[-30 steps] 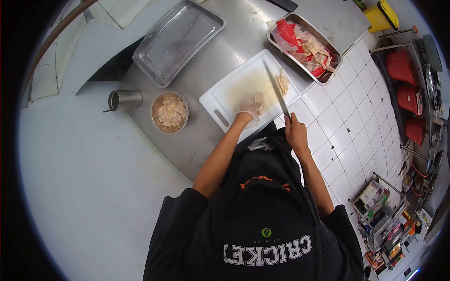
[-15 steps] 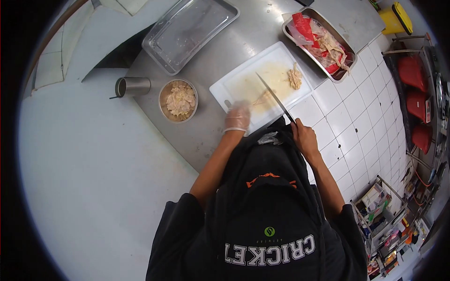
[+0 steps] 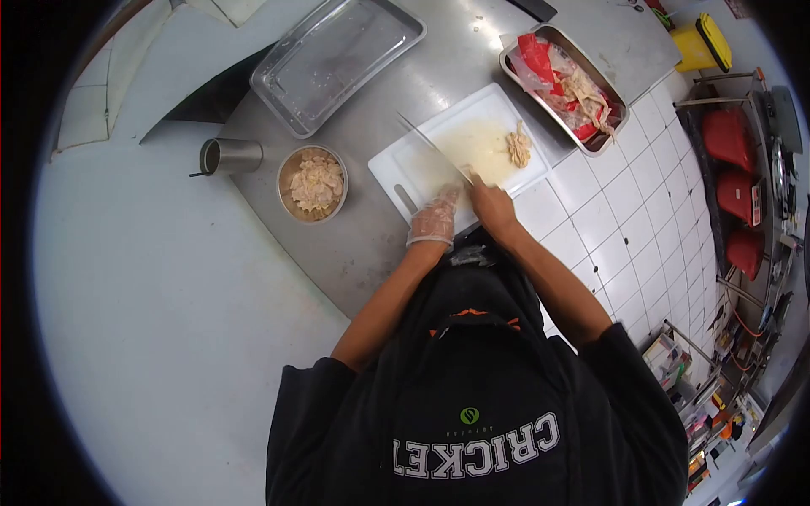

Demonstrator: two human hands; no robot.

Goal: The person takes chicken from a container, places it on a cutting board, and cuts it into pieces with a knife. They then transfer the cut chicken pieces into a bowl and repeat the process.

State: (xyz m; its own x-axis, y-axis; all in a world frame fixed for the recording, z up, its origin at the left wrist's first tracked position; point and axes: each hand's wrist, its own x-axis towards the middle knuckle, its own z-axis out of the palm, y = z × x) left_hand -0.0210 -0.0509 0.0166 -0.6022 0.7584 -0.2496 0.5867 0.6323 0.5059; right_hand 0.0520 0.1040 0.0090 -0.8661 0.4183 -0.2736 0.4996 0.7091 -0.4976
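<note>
My right hand [image 3: 492, 207] grips a long knife [image 3: 432, 145], its blade slanting up and left across the white cutting board [image 3: 488, 105]. In a clear plastic glove, my left hand [image 3: 434, 219] rests at the board's near edge, fingers curled close to the knife's handle end. Whatever those fingers press on is hidden. A small heap of pale raw chicken pieces [image 3: 518, 145] lies at the board's right side. Left of the board stands a round metal bowl [image 3: 283, 196] holding cut pale chicken [image 3: 316, 184].
Behind the board, a steel tray [image 3: 620, 126] holds red and clear plastic bags with pale scraps. An empty-looking metal tray [image 3: 337, 72] lies at the back left. A metal cup [image 3: 236, 157] stands beside the bowl. A yellow bin [image 3: 693, 49] is at far right.
My right hand has brought the knife left and over the board, close to my left hand. My left hand has shifted slightly right, its fingers now nearer the knife.
</note>
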